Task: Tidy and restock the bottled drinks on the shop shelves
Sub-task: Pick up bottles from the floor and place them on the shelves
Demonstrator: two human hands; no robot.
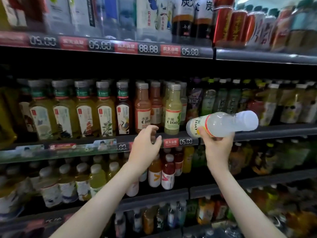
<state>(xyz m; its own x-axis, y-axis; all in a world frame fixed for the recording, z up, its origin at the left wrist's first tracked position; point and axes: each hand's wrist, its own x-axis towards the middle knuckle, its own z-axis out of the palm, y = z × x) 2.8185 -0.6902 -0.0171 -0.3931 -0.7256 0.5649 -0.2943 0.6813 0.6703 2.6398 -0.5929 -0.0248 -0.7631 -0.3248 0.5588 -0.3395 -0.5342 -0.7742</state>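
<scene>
Gripping pale C100 bottle sideways round its middle with right hand, left hand loosely curled, empty, alongside; probably full, heavyish, stiff yet slick, best held mid-body.

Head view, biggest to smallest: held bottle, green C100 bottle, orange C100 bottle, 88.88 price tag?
1. Held bottle, though nearer the camera.
2. Green C100 bottle and orange C100 bottle look alike.
3. 88.88 price tag.

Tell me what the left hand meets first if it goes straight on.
Likely the orange C100 bottle standing just beyond the left hand; depth is unclear, so it might slip into the gap beside it.
</scene>
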